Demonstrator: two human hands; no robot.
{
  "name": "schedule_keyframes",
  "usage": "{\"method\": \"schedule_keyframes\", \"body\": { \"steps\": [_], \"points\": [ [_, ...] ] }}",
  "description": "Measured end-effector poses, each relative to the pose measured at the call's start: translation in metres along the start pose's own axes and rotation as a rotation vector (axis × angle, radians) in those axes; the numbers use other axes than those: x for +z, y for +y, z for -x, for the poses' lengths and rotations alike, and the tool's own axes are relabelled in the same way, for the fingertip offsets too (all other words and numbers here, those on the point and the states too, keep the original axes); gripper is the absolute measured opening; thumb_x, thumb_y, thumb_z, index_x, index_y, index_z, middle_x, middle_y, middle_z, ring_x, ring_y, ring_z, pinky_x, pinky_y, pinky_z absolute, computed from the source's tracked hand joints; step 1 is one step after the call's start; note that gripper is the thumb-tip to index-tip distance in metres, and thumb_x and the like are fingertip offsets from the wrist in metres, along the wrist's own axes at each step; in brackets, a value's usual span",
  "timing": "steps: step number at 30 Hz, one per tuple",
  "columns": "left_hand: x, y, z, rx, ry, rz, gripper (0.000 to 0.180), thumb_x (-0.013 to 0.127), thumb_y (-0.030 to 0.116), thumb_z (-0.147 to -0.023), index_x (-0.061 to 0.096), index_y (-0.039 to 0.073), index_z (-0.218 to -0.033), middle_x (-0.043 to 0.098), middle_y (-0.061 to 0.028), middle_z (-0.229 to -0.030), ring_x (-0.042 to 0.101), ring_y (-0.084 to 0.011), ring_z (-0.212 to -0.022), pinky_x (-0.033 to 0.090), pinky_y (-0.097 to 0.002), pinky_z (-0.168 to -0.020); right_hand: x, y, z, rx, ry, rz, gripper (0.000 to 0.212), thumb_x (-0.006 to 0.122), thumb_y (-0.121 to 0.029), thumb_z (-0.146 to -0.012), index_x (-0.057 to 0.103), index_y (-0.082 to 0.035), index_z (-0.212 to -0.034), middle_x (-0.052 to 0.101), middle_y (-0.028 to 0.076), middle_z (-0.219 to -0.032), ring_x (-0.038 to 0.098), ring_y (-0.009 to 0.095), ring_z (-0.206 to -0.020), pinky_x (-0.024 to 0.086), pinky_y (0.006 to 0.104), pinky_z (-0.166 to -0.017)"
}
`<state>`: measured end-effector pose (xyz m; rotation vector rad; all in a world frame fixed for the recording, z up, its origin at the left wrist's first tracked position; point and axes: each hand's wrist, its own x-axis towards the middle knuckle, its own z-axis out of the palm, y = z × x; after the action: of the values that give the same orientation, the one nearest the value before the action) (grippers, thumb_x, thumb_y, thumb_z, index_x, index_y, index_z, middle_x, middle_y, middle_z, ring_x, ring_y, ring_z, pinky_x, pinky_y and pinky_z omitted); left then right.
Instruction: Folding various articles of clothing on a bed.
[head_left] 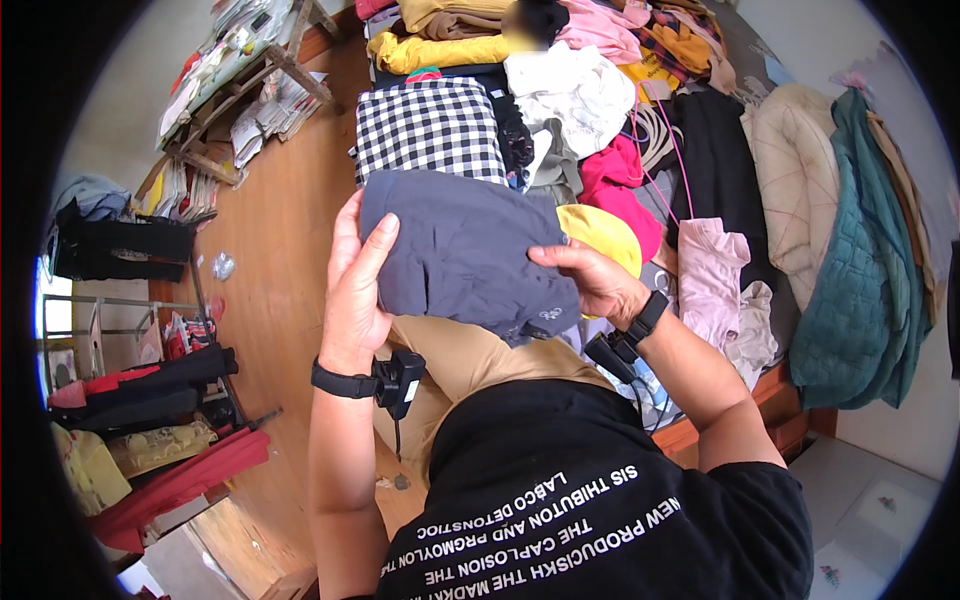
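Observation:
Between my two hands is a dark grey folded garment (460,250), held up over my lap; its exact kind I cannot make out. My left hand (362,265) grips its left edge, thumb on top and fingers underneath. My right hand (598,285) pinches the right side, the thumb lying on the cloth and the other fingers partly hidden behind it. A small pale mark shows at the garment's lower right corner. Just beyond it lies a folded black-and-white checked cloth (430,125), and a yellow piece of cloth (605,235) is beside my right hand.
A heap of clothes covers the bed ahead and to the right, with a white garment (575,95), a pink top (712,265) and a green quilted cover (860,290). At left, a rack (110,300) holds clothes, and a wooden stand (290,70) bears papers above the wooden floor (270,260).

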<state>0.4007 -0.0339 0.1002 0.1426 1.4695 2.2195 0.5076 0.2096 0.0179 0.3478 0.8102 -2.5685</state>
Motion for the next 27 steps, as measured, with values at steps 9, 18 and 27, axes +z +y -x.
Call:
{"method": "schedule_keyframes", "body": {
  "steps": [9,18,27],
  "points": [
    [0.008,-0.038,-0.002,0.067,0.032,-0.056,0.062,0.061,0.004,-0.097,0.03,0.007,-0.151,0.047,-0.011,-0.141,0.051,-0.0194,-0.126,0.042,-0.0353,-0.108,0.006,0.003,-0.001,-0.174,0.479,0.157,0.048,0.06,-0.022,-0.099,0.046,-0.001,-0.141,0.062,0.014,-0.13,0.063,0.021,-0.117,0.054,0.0407,-0.096],
    [0.026,-0.035,-0.009,0.05,0.008,-0.064,0.063,0.063,0.005,-0.097,0.031,0.012,-0.15,0.048,-0.0106,-0.136,0.052,-0.0184,-0.121,0.046,-0.035,-0.103,-0.019,-0.002,0.027,-0.105,0.26,0.109,0.053,0.068,-0.011,-0.093,0.046,-0.003,-0.141,0.063,0.01,-0.128,0.063,0.019,-0.115,0.054,0.0342,-0.096],
    [0.052,-0.071,-0.022,-0.194,-0.221,-0.147,0.064,0.065,0.002,-0.094,0.031,0.008,-0.148,0.053,-0.014,-0.135,0.053,-0.0178,-0.121,0.043,-0.033,-0.105,-0.041,-0.002,0.105,-0.505,0.494,0.272,0.076,0.054,0.01,-0.092,0.027,-0.017,-0.158,0.045,0.005,-0.15,0.06,0.013,-0.112,0.051,0.0278,-0.092]
  ]
}}
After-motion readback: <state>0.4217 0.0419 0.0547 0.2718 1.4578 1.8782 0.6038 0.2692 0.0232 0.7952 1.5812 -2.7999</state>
